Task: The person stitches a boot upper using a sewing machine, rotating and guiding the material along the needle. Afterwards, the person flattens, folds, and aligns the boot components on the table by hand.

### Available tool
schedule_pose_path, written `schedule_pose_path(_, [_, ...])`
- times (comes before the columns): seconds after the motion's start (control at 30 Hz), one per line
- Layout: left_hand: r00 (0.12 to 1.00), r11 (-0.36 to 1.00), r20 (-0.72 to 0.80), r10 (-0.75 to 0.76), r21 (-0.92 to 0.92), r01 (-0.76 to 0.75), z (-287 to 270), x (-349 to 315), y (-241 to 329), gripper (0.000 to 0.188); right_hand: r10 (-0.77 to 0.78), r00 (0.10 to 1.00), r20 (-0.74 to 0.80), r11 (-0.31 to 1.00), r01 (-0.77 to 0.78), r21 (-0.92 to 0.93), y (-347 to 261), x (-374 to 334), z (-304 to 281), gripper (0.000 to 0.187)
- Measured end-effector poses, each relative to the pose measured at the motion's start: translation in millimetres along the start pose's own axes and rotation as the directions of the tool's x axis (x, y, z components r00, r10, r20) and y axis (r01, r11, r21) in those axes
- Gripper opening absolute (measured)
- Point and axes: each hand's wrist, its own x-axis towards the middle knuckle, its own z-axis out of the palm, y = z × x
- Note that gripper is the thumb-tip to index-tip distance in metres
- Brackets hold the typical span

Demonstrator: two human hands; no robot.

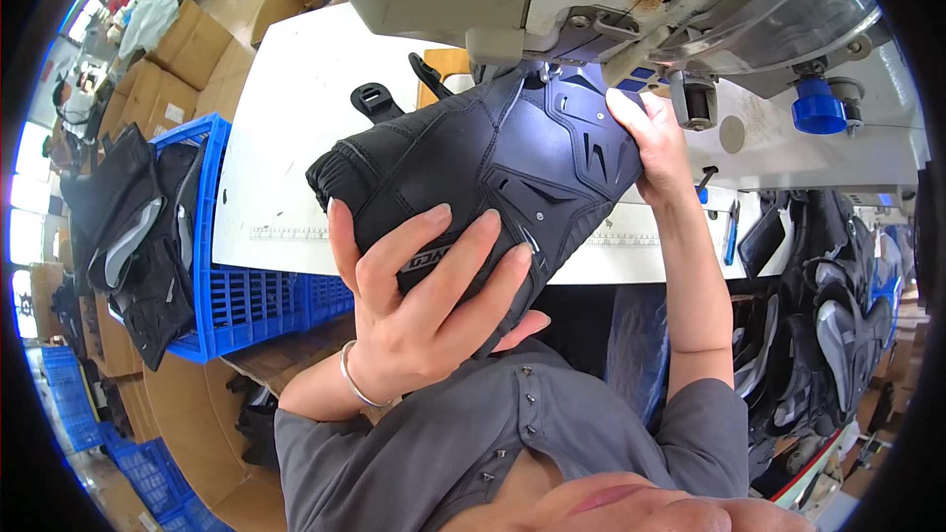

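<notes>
A black padded guard with stitched panels, moulded plates and small rivets is held at a tilt over the white table, below the sewing machine head. My left hand grips its near side, fingers spread across the face and thumb partly hidden at the lower edge. My right hand pinches the far right edge, thumb on top and the other fingers mostly hidden behind. The guard's top edge reaches the machine's presser foot; whether it lies under the foot I cannot tell. A black strap end with a slotted buckle sticks out beyond the guard.
On the white table a printed ruler strip runs along the front edge. Blue-handled snips lie at the right. A blue crate with black pieces stands left. More black guards are piled right. Cardboard boxes stand behind.
</notes>
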Motion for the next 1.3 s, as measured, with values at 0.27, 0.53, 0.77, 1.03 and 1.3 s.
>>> schedule_pose_path(0.27, [1.0,1.0,0.012,-0.025,-0.016,0.025,-3,13,6,0.042,-0.035,0.999,-0.036,0.999,0.033,-0.035,1,8,-3,0.01])
schedule_pose_path(0.53, [0.999,0.997,0.052,0.0,-0.074,0.004,-7,32,-15,0.044,-0.019,1.0,-0.016,0.997,0.02,0.078,1,18,-5,0.013])
schedule_pose_path(0.77, [0.998,0.997,0.067,0.016,-0.075,-0.011,-9,42,-20,0.043,0.027,0.999,-0.043,0.999,-0.026,0.03,3,22,-10,0.007])
schedule_pose_path(1.03, [0.998,0.995,0.059,0.027,-0.096,-0.021,-9,53,-31,0.044,0.01,1.0,0.015,0.997,-0.011,0.076,3,21,-11,0.008])
schedule_pose_path(1.3, [0.997,0.991,0.067,0.046,-0.132,-0.036,-10,58,-44,0.046,0.053,0.992,-0.117,0.996,-0.043,0.084,1,14,-1,0.013])
